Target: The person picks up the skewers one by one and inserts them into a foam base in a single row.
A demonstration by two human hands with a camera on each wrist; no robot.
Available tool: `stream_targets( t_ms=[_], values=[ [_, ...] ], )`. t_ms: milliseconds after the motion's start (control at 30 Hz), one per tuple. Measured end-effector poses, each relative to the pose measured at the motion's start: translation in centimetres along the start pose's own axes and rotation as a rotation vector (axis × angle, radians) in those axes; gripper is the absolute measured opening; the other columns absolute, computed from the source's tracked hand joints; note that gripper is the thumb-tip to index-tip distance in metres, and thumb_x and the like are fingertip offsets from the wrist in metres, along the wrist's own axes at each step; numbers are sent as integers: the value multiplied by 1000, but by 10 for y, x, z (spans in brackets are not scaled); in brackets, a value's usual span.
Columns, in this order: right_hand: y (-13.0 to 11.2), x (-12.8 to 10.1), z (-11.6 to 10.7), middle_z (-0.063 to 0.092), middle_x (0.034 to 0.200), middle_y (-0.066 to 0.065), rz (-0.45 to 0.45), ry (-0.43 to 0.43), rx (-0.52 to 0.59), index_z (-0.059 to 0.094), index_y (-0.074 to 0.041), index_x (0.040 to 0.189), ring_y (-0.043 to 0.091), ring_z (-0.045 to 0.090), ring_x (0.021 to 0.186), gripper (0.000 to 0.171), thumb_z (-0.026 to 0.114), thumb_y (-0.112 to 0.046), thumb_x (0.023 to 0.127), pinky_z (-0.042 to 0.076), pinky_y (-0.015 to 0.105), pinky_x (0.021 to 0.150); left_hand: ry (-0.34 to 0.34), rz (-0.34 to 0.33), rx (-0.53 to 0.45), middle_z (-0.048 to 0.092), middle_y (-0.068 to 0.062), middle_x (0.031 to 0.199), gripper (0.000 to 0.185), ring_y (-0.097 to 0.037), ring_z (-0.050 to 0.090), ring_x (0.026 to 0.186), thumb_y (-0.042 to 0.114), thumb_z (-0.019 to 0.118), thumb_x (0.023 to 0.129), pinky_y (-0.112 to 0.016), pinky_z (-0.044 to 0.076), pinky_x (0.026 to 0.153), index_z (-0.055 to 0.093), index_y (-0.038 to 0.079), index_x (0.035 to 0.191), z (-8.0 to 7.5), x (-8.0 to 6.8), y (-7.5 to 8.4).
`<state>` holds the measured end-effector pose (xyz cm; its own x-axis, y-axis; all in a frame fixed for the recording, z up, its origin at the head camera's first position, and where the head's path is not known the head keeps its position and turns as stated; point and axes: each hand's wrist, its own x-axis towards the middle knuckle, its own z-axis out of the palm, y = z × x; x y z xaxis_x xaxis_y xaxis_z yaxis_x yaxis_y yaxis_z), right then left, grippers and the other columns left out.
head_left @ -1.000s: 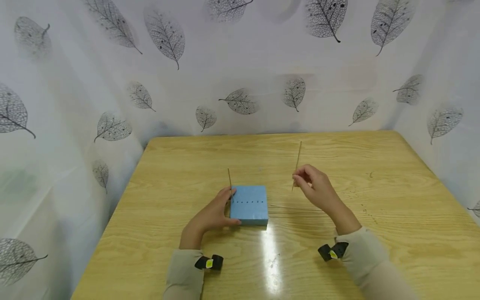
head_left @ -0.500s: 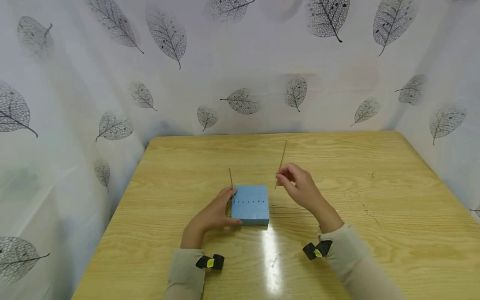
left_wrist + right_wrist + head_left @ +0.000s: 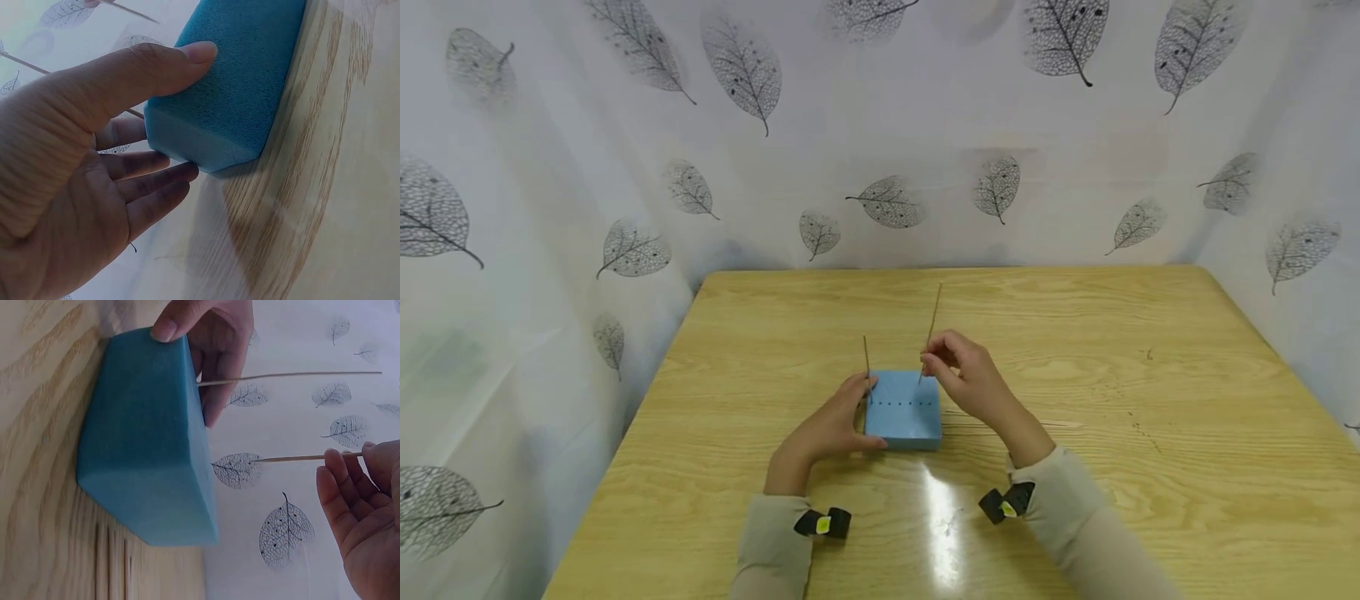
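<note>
A light blue foam block (image 3: 904,426) lies on the table, a row of small dark holes across its top. My left hand (image 3: 826,427) grips its left end, thumb (image 3: 199,52) on the near side face and fingers on the far side. One thin wooden skewer (image 3: 867,357) stands up from the leftmost hole. Between thumb and fingertips, my right hand (image 3: 976,377) pinches a second skewer (image 3: 294,459), nearly upright. Its pointed lower end overlaps the back right part of the block in the head view; the right wrist view shows the tip apart from the top face.
Several loose skewers (image 3: 1063,425) lie on the wooden table (image 3: 737,350) right of the block, partly hidden by my right forearm. A white curtain with leaf prints (image 3: 880,108) hangs behind and at both sides of the table.
My right hand has moved left with its skewer, from right of the block to over its back right part. The left hand keeps its hold on the block.
</note>
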<state>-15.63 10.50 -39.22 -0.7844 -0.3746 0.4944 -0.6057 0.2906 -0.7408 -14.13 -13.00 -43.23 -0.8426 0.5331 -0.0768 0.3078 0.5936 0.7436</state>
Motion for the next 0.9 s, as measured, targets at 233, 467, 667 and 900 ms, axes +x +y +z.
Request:
stream_targets(
  t_ms=[233,467,667,900],
  values=[
    [-4,5,18,61,87,15,9,-49,46,56,4,96,21,63,76,4,55,2,93,55,28,71,-5,15,-17,20,-21,152,95,-33,23,139,22,82,74,-48,27,110,26,-4,146,-1,0,-2],
    [-5,8,34,61,86,15,-17,-73,67,57,4,95,21,64,74,3,56,2,93,54,28,68,-9,30,-47,20,-19,153,95,-32,24,139,22,81,76,-47,29,109,24,-4,147,-1,0,-5],
    [-5,10,43,61,85,14,20,-80,65,56,5,94,22,63,74,3,56,5,91,53,26,67,-3,65,-56,21,-18,153,93,-30,25,138,21,81,76,-47,29,109,25,-3,147,-1,0,-7],
    [2,12,51,60,82,23,-13,-91,62,53,12,91,32,62,71,3,54,13,88,54,33,64,-12,67,-46,21,-16,153,94,-29,25,139,22,80,77,-46,29,109,24,1,149,-2,1,-7]
  ],
)
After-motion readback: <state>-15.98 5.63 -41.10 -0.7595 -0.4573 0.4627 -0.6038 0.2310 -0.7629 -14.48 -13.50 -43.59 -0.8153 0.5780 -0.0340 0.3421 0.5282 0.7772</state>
